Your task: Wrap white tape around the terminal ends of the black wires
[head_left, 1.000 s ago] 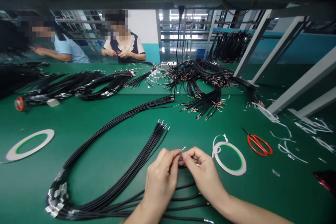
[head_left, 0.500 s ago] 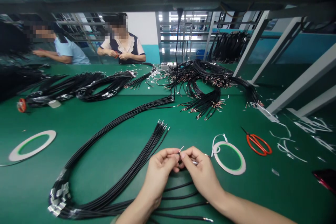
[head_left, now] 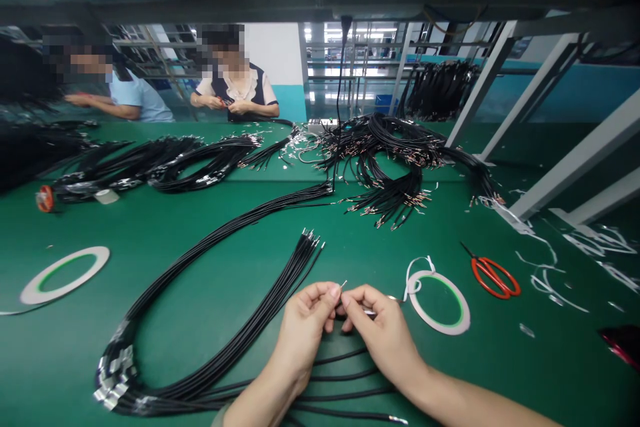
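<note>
Near the front middle of the table, my left hand [head_left: 306,320] is closed in a pinch on a thin black cable, whose bare silver tip [head_left: 344,284] pokes up past the thumb. My right hand [head_left: 380,325] is closed just beside it, thumb and forefinger together close to that cable. A small white piece [head_left: 370,313] shows between its fingers; what the fingertips grip is hidden. Below both hands, several loose black cable ends [head_left: 350,398] fan out to the right. They belong to a long curved cable bundle [head_left: 200,240] with silver foil-like wraps [head_left: 115,380] at its bend.
Right of my hands lie a white tape ring [head_left: 465,320] and red-handled scissors [head_left: 495,278]. Another tape ring [head_left: 97,260] is at left. Cable heaps [head_left: 385,140] cover the far side. Metal struts [head_left: 575,153] rise at right. Two co-workers [head_left: 240,87] work across the table.
My left hand has turned so its thumb faces up, and the cable tip has shifted slightly left. The right fingertips have drawn a little apart from the left ones.
</note>
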The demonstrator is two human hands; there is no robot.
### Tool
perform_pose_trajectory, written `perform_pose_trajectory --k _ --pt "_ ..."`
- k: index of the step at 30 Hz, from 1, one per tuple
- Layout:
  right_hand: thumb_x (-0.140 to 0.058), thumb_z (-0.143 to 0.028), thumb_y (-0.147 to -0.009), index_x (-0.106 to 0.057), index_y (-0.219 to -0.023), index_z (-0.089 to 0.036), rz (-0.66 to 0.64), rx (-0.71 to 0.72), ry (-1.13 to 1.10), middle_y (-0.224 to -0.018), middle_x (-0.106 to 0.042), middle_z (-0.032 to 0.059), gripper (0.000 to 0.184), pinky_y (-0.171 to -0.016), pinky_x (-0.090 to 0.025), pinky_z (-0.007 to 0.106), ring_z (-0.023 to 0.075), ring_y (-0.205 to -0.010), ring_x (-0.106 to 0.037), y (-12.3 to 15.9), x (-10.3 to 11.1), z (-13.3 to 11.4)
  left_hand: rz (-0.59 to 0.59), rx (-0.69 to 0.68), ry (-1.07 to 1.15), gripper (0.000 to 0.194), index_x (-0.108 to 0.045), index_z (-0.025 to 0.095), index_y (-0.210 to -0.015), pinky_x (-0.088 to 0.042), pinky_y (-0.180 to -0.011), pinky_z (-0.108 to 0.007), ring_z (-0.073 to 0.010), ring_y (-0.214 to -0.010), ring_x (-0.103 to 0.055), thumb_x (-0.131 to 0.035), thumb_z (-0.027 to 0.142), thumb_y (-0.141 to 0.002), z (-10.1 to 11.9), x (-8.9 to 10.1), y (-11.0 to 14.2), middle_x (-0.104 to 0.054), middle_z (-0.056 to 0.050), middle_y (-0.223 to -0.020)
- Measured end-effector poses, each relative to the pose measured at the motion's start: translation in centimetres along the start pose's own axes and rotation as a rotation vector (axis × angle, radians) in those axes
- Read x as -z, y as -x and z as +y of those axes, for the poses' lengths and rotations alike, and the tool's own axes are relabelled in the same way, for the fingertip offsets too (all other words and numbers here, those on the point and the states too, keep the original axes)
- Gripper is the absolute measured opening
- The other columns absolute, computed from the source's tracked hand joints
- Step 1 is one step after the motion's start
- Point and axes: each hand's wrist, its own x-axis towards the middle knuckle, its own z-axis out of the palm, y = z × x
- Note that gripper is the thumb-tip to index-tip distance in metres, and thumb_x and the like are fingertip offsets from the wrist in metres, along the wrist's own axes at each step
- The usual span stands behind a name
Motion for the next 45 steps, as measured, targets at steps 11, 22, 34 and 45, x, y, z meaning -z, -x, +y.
perform_pose_trajectory --k 11,22,34,45 --pt "-0.060 -0.037 -0.086 -0.069 -0.091 -0.014 0.073 -0.065 -0.113 -0.069 -0.068 0.0029 0.026 -0.054 -0.047 0.025 0.0120 -0.050 -0.059 -0.40 0.16 0.91 0.021 0.020 -0.025 0.030 -0.069 0.011 -0.083 -0.048 -0.056 -0.018 -0.0086 -0.053 -0.058 -0.079 0.032 -0.065 0.26 0.60 -0.59 -0.069 -0.002 -0.063" --pt "-0.062 -0.037 -0.084 -0.063 -0.082 -0.015 0.075 -0.064 -0.153 -0.064 -0.064 0.0004 0.022 -0.050 -0.045 0.023 0.0113 -0.048 -0.058 -0.33 -0.06 0.42 0.043 0.022 -0.023 0.028 -0.067 0.011 -0.076 -0.047 -0.050 -0.018 -0.0086 -0.048 -0.056 -0.077 0.035 -0.066 0.21 0.10 -0.39 -0.065 -0.001 -0.060" --pt "-0.060 -0.036 -0.086 -0.061 -0.081 -0.015 0.058 -0.042 -0.134 -0.063 -0.063 0.0000 0.022 -0.050 -0.045 0.022 0.0106 -0.050 -0.057 -0.25 0.20 0.30 -0.006 -0.020 -0.082 0.028 -0.064 0.011 -0.070 -0.041 -0.045 -0.016 -0.0063 -0.042 -0.051 -0.071 0.038 -0.071 0.01 0.11 -0.47 -0.061 0.001 -0.053" --pt "-0.058 -0.037 -0.087 -0.061 -0.079 -0.016 0.041 -0.035 -0.099 -0.065 -0.062 -0.0007 0.023 -0.050 -0.044 0.021 0.0099 -0.051 -0.056 -0.19 0.37 -0.02 -0.024 0.022 -0.103 0.034 -0.062 0.012 -0.063 -0.034 -0.040 -0.016 -0.0054 -0.036 -0.044 -0.067 0.044 -0.073 0.08 -0.03 -0.27 -0.056 0.002 -0.044"
